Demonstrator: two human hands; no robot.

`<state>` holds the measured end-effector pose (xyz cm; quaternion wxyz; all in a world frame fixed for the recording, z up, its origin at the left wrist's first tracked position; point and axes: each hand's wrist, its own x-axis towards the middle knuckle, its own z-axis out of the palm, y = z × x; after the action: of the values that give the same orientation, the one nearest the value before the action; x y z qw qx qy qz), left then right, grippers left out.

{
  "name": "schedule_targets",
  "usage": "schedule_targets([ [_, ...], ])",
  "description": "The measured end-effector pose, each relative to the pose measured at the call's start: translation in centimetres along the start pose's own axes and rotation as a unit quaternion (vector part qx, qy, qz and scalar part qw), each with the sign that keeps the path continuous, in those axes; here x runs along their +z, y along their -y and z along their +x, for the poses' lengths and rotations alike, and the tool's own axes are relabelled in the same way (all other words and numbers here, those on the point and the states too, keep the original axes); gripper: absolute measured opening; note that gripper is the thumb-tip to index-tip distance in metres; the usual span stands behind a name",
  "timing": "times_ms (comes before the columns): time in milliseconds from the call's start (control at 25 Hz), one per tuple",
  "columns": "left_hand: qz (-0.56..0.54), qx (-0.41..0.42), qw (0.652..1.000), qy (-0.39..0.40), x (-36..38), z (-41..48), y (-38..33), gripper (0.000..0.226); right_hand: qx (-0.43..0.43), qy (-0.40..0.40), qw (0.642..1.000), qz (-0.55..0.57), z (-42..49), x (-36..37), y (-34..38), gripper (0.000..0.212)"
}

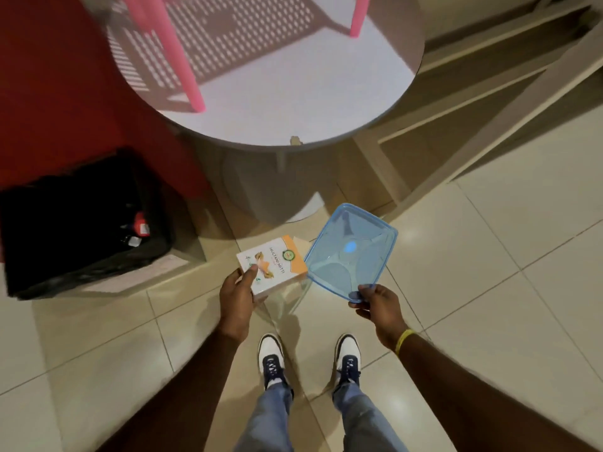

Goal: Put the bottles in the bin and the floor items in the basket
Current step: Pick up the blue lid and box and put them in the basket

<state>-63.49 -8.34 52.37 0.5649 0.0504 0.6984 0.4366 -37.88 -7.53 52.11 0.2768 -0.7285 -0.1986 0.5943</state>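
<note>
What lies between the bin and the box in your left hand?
Only bare floor tile, in the head view, separates the bin from the box the left hand holds.

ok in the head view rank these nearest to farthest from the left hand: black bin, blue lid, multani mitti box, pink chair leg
1. Multani mitti box, held in the left hand.
2. Blue lid, just right, in the right hand.
3. Black bin, floor, far left.
4. Pink chair leg, on the round table ahead.

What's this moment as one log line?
left hand: holds white-orange cardboard box | right hand: pinches blue plastic lid
</note>
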Motion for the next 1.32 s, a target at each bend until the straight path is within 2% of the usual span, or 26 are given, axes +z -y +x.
schedule_targets([
  [160,-0.059,0.004,0.998,0.024,-3.5,-6.5,-3.6,0.037,-0.035,0.008,0.999,0.011,-7.9,0.3,3.4,0.012],
  [360,-0.099,0.049,0.992,0.061,-6.4,-9.6,-5.8,0.044,-0.084,-0.001,0.996,0.029,-12.7,1.2,4.6,0.018],
  [560,-0.125,0.062,0.988,0.069,-7.0,-10.3,-8.7,0.041,-0.109,-0.002,0.993,0.036,-14.3,1.3,6.1,0.018],
  [800,-0.163,0.108,0.978,0.075,-4.8,-10.4,-13.3,0.035,-0.168,0.015,0.985,0.039,-12.6,1.0,11.6,0.017],
  [1040,-0.19,0.18,0.965,0.024,-1.3,-11.4,-21.5,0.031,-0.256,0.072,0.963,0.039,-9.5,1.9,22.3,0.013],
  [1200,-0.2,0.237,0.951,-0.012,0.1,-12.0,-27.9,0.046,-0.338,0.075,0.938,0.03,-9.0,3.9,32.1,0.013],
  [1320,-0.205,0.269,0.941,-0.026,0.1,-11.9,-31.7,0.046,-0.387,0.1,0.916,0.026,-9.6,6.7,39.3,0.012],
])
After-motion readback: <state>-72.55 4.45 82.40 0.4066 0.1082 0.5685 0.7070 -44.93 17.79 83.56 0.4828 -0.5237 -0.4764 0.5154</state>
